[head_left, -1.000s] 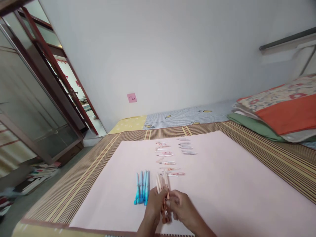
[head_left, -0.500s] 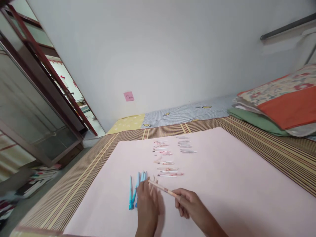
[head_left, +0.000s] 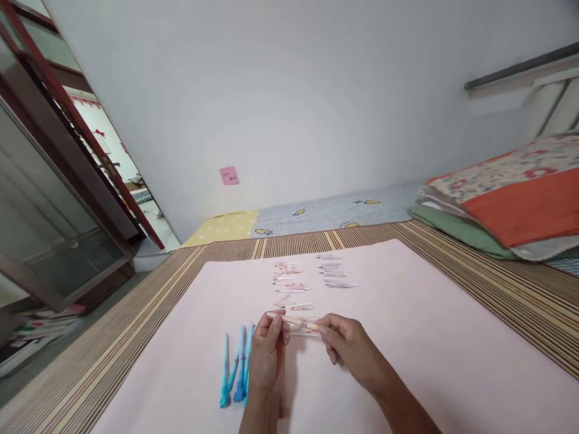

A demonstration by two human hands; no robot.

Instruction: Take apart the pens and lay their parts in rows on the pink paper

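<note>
A pale cream-and-orange pen (head_left: pixel 296 321) is held nearly level above the pink sheet (head_left: pixel 407 355). My left hand (head_left: pixel 266 349) is closed on its left end, thumb uppermost. The other end sits between the thumb and fingers of my right hand (head_left: pixel 350 342). Left of my left hand lie several blue pens (head_left: pixel 239 364) with thick, darker ends toward me, partly hidden by that hand. Beyond my hands, slim white and reddish pens or refills (head_left: pixel 289 284) lie in a column, the nearest ones partly covered by my fingers. To their right is a short column of greyish pens (head_left: pixel 337 274).
The sheet lies on a striped mat (head_left: pixel 149 325). Folded orange and floral bedding (head_left: pixel 520 199) is stacked at the right. A pink note (head_left: pixel 229 175) is stuck to the wall (head_left: pixel 316 108). At the left stands a red-framed door (head_left: pixel 90 144).
My left hand has moved from beside the blue pens to grip the pen's left end. My right hand has raised the pen slightly and levelled it. The view has shifted a little.
</note>
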